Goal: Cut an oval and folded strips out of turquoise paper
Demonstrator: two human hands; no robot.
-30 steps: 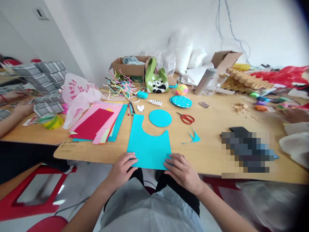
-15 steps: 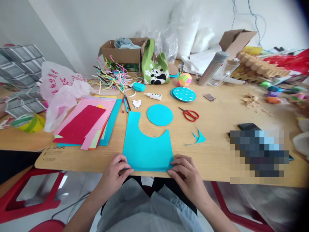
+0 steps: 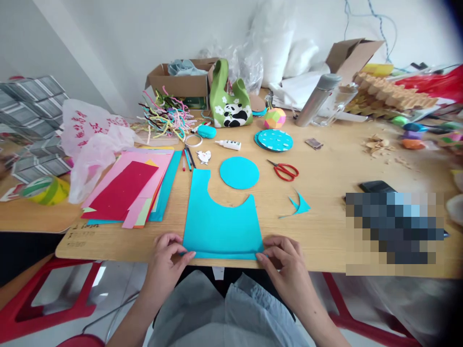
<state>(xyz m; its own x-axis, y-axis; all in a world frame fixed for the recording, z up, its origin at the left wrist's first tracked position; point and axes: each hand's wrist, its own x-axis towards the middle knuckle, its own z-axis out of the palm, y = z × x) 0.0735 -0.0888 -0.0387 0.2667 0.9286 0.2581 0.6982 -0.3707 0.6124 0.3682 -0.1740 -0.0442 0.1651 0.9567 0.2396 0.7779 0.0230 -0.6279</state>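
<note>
A turquoise paper sheet (image 3: 220, 224) with a half-round notch cut from its far edge lies at the near edge of the wooden table (image 3: 325, 226). A narrow strip along its near edge is folded up. My left hand (image 3: 167, 255) pinches the sheet's near left corner. At the near right corner my right hand (image 3: 284, 258) pinches the same fold. A turquoise paper disc (image 3: 239, 172) lies just beyond the notch. Red-handled scissors (image 3: 285, 169) rest to the right of the disc, and a small turquoise offcut (image 3: 298, 204) lies nearer.
A stack of pink, red and blue paper (image 3: 133, 188) lies left of the sheet. Behind are pens (image 3: 188, 158), a glue bottle (image 3: 228, 143), pipe cleaners (image 3: 166, 118), a panda bag (image 3: 229, 103), a spotted plate (image 3: 274, 140), a metal flask (image 3: 316, 101) and cardboard boxes (image 3: 183, 82).
The sheet's near edge has been folded up into a narrow strip. Both hands slid outward and back from on top of the sheet to its near corners. The camera tilted down slightly.
</note>
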